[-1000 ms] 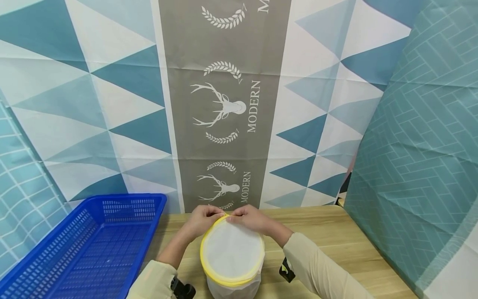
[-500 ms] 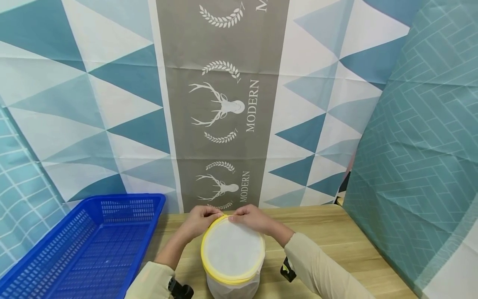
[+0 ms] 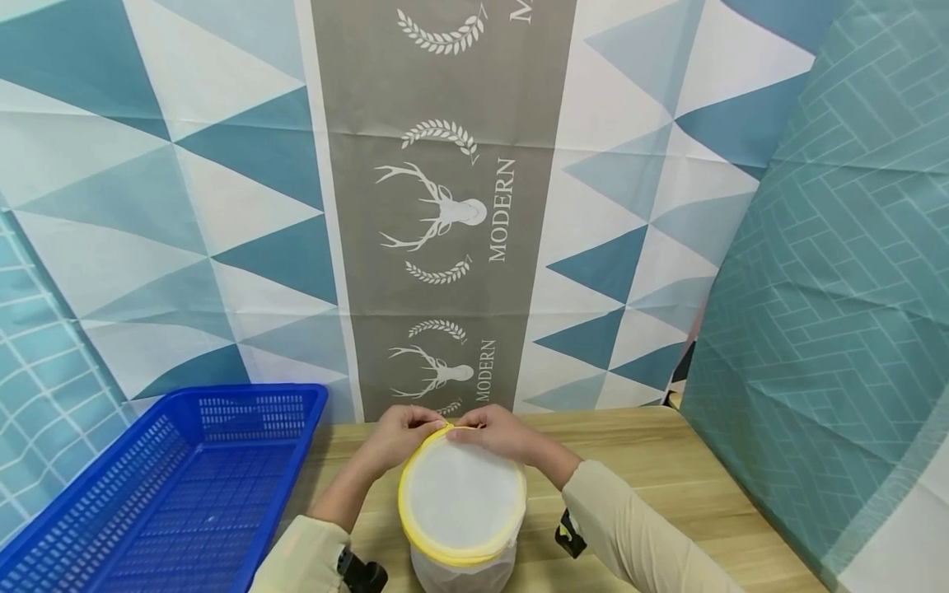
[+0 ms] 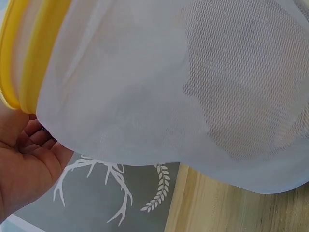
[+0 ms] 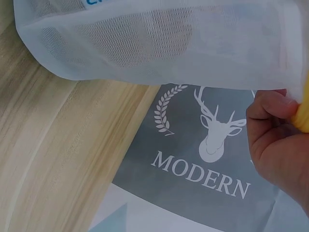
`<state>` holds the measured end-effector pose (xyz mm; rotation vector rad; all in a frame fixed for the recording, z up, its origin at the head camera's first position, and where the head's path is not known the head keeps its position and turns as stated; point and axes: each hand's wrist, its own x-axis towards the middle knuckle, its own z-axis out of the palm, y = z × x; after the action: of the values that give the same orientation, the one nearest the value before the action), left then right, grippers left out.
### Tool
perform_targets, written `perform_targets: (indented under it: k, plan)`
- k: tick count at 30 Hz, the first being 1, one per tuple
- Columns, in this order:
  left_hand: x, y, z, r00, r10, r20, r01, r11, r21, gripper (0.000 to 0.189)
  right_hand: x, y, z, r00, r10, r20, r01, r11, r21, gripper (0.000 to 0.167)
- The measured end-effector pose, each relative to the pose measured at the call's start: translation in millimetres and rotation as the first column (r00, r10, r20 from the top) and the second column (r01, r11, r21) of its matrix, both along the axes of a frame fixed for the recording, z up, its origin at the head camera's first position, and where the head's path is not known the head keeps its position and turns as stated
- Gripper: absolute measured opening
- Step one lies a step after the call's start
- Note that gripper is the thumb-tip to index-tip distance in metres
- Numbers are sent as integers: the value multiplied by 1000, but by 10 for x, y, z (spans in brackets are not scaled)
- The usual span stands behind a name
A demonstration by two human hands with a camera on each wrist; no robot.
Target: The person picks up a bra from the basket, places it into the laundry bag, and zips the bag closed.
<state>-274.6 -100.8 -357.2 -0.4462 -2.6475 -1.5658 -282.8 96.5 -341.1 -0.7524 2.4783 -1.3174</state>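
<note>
A round white mesh laundry bag with yellow trim stands upright in the head view, its flat white top facing up. At the far side of the top, my left hand pinches the yellow edge between thumb and fingers. Close beside it, my right hand grips the same edge, thumb lying on the top panel. In the right wrist view, the right thumb and finger hold the bag right at the yellow band. Through the bag's side a textured mesh area shows, along with part of some blue lettering.
A blue perforated basket stands to the left of the bag. Under the bag lies a wood-grain table. Patterned cloth with deer prints hangs behind the table, and a green cloth borders its right side.
Both hands stay at the far edge of the bag, with only slight shifts of the fingers. The right thumb has moved a little left toward the left hand since half a second ago.
</note>
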Motion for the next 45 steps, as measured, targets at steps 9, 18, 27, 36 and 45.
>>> perform_targets:
  k: [9, 18, 27, 36, 45]
  plan:
    - [-8, 7, -33, 1000, -13, -18, 13, 1000, 13, 18, 42, -18, -4, 1000, -15, 4, 15, 1000, -12, 26]
    - [-29, -34, -38, 999, -12, -44, 13, 1000, 14, 17, -6, 18, -51, 999, -22, -40, 21, 1000, -19, 29]
    - [-6, -63, -26, 999, -20, -50, 21, 1000, 22, 18, -2, 23, -60, 999, -32, -30, 31, 999, -22, 29]
    - [8, -46, -18, 999, -2, -33, 2, 1000, 14, 19, -11, -6, -35, 999, 37, 17, -37, 999, 6, 30]
    - [14, -9, 26, 998, -42, -38, 42, 999, 5, 18, 6, -26, -20, 998, 65, -13, -65, 996, 60, 31]
